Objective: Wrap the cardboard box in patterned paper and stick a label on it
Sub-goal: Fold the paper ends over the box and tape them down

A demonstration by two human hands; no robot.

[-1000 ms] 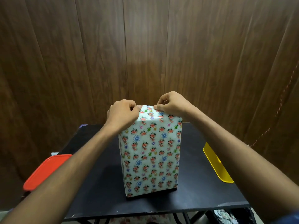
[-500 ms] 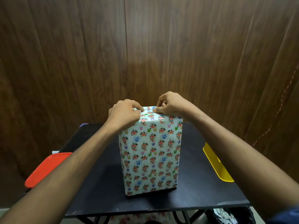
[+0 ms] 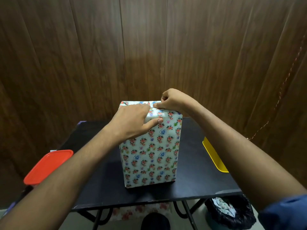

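Cardboard box point(image 3: 150, 146), fully covered in floral patterned paper point(image 3: 166, 156), stands upright at centre frame on the black table point(image 3: 196, 183). Change over the last second: the left hand point(image 3: 132, 122), earlier curled at the upper left corner of the box with thumb and fingers pinched at the top edge, has now slid rightward and flattened over the top; its fingers lie straight across the top face and the thumb presses the front face just below the top edge. It grips nothing; it presses. The right hand point(image 3: 174, 101) has stayed at the top right rear of the box, fingers curled, thumb and forefinger pinching the paper fold along the top edge. Judgement: the top flap is being smoothed and creased down, so wrapping is at its closing stage. No label or tape is visible in frame; the label step looks not yet begun. Elsewhere: red lid point(image 3: 48, 166) at lower left, yellow tray point(image 3: 214, 156) at right table edge, dark bin point(image 3: 230, 213) with paper scraps at lower right below the table.
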